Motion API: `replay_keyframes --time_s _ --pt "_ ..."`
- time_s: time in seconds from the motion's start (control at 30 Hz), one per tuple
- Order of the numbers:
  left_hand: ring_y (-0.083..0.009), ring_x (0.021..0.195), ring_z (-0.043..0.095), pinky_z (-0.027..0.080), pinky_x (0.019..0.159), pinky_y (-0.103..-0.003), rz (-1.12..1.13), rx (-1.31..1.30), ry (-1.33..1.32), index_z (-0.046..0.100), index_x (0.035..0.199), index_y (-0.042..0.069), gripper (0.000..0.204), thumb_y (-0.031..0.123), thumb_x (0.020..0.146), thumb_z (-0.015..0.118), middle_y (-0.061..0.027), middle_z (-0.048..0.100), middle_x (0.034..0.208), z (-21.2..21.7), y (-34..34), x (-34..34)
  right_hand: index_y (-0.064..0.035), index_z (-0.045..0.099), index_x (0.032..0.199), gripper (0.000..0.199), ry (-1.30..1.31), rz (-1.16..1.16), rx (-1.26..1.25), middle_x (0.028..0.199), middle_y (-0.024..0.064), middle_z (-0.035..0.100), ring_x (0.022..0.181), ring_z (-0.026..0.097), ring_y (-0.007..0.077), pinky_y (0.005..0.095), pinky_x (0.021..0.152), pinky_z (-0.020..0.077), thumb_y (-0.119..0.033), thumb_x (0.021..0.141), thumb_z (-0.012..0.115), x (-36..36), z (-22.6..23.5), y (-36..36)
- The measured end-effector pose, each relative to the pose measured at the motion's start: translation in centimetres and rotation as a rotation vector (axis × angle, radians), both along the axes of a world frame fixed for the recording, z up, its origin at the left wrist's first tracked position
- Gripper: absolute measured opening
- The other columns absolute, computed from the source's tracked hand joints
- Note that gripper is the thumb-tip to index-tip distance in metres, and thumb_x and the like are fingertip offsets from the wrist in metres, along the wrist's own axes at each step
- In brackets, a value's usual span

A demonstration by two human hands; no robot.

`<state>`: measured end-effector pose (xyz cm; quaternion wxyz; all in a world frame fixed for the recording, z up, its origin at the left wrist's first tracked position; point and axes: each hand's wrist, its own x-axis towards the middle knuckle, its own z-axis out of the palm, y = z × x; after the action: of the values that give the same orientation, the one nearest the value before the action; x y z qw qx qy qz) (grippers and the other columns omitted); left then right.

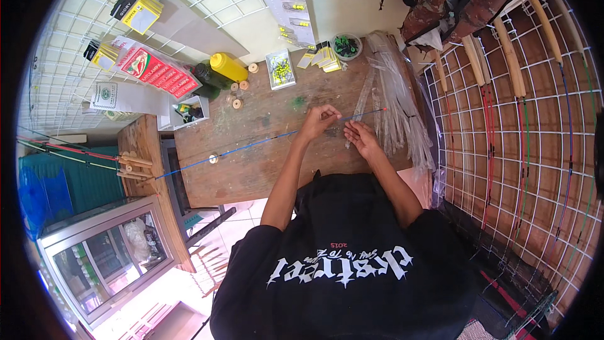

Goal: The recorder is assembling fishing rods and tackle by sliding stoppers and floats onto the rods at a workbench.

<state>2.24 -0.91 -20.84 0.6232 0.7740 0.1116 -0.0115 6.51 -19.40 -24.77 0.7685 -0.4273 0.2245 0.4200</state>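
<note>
A long, thin blue fishing rod point(264, 143) lies slantwise across the wooden workbench point(264, 170), its red tip pointing toward the wire grid on the far right side of the bench and its butt end running off the bench's left edge toward a lower side table.

The left hand point(319, 121) is over the middle of the workbench, fingers curled in and pinched narrow on the rod shaft; it holds the rod just short of the tip section. The right hand point(361, 138) is just beside it, a little nearer the person, with fingers half bent and loosely spread. Its fingertips are at the rod and at the edge of a pile of clear plastic sleeves point(396, 97); whether it actually grips either one cannot be told.

The clear plastic sleeves fan out over the right end of the workbench. At the back of the bench stand a yellow squeeze bottle point(228, 66), a dark green bottle point(209, 76) just beside it, a small clear box of yellow floats point(280, 69), and a round tub of dark green pieces point(346, 46). A few small wooden spools point(237, 103) lie near the yellow bottle. A small pale ring-shaped piece point(213, 158) sits on the rod near the bench's left end.
</note>
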Motion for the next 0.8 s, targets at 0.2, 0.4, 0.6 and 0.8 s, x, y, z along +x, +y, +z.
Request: replay_keyframes --time_s 0.2,0.4,0.6,0.8 --pt "-0.0075 0.071 0.058 0.046 0.064 -0.024 0.063 -0.09 -0.008 0.063 0.091 0.001 0.009 0.008 0.086 0.063 -0.0035 0.065 0.078 -0.4 1.1 -0.7 -0.0049 0.058 0.096 0.015 -0.003 0.025 -0.017 0.099 0.0111 0.066 0.087 0.063 0.021 0.0319 0.079 0.0529 -0.014 0.086 0.064 -0.2 0.8 0.1" --pt "-0.0082 0.072 0.06 0.047 0.066 -0.024 0.091 -0.083 -0.041 0.062 0.09 0.0 0.007 0.007 0.087 0.062 -0.0055 0.067 0.079 -1.9 1.8 -2.0 -0.0065 0.057 0.09 0.011 -0.095 0.13 -0.086 0.095 0.0089 0.067 0.082 0.064 0.0172 0.0296 0.075 0.0526 -0.014 0.086 0.064 -0.6 1.0 0.8" --pt "-0.0094 0.074 0.06 0.048 0.069 -0.025 0.106 -0.116 -0.018 0.062 0.09 0.0 0.008 0.008 0.087 0.063 -0.0057 0.067 0.08 -2.3 2.0 -2.8 -0.0074 0.057 0.088 0.01 -0.122 0.174 -0.088 0.091 0.0074 0.068 0.078 0.064 0.0141 0.0279 0.071 0.0519 -0.014 0.086 0.064 -0.9 0.8 0.9" --pt "-0.0156 0.077 0.063 0.049 0.072 -0.029 0.108 0.09 0.006 0.064 0.09 0.002 0.011 0.012 0.086 0.064 -0.0074 0.068 0.082 -0.8 1.9 -3.8 -0.0053 0.056 0.088 0.013 -0.187 0.17 -0.15 0.085 0.0075 0.068 0.07 0.064 0.0138 0.0256 0.061 0.0516 -0.01 0.082 0.067 -1.1 0.6 1.2"
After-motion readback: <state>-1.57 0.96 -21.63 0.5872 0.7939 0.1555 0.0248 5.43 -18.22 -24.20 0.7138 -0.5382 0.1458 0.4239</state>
